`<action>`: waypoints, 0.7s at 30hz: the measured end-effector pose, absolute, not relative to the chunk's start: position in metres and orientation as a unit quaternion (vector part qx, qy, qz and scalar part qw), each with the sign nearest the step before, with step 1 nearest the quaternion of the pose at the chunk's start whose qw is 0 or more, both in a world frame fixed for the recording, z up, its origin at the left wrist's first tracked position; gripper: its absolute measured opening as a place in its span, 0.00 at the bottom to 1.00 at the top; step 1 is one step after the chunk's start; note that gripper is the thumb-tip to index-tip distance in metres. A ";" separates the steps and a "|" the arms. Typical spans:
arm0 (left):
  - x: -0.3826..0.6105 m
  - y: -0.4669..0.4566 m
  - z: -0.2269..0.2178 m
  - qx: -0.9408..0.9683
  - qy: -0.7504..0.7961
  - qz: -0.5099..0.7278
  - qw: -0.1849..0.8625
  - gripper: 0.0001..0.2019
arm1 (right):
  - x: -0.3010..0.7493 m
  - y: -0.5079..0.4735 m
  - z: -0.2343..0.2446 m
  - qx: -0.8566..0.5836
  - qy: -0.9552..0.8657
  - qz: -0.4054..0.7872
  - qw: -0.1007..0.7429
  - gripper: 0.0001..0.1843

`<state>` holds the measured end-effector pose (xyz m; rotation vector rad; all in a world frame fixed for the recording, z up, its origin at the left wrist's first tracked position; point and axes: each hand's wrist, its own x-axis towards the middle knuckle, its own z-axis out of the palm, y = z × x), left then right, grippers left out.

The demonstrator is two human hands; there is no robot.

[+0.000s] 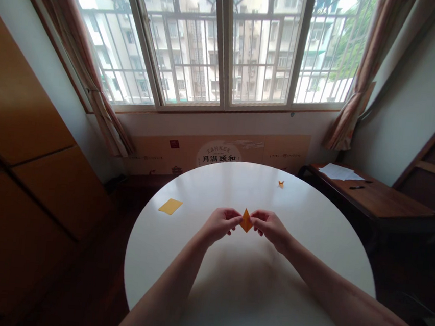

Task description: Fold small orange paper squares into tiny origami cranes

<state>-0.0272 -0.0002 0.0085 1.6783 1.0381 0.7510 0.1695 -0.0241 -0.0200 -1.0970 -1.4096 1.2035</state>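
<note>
Between my two hands is a small folded piece of orange origami paper [246,221], shaped like a narrow diamond with a point at top and bottom. My left hand [224,224] pinches its left corner between thumb and fingers. On the opposite corner, my right hand [269,226] has its thumb and fingertips closed in a pinch. The paper is held up over the white round table [228,287]. Fingertips cover both side corners of the paper.
A flat yellow paper square [170,206] lies on the table's left side. Toward the back right stands a small orange folded paper figure [280,184]. Beyond the table's right edge, a wooden bench [394,198] carries white sheets [340,173]. A window and curtains are behind.
</note>
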 end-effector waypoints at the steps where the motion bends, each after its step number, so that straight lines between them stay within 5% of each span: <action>1: -0.027 0.001 0.008 0.694 0.428 0.310 0.488 0.14 | 0.169 -0.025 -0.019 -0.450 -0.576 0.494 0.471 0.12; 21: -0.023 0.004 0.005 0.678 0.422 0.423 0.428 0.17 | 0.168 -0.024 -0.021 -0.429 -0.548 0.494 0.521 0.23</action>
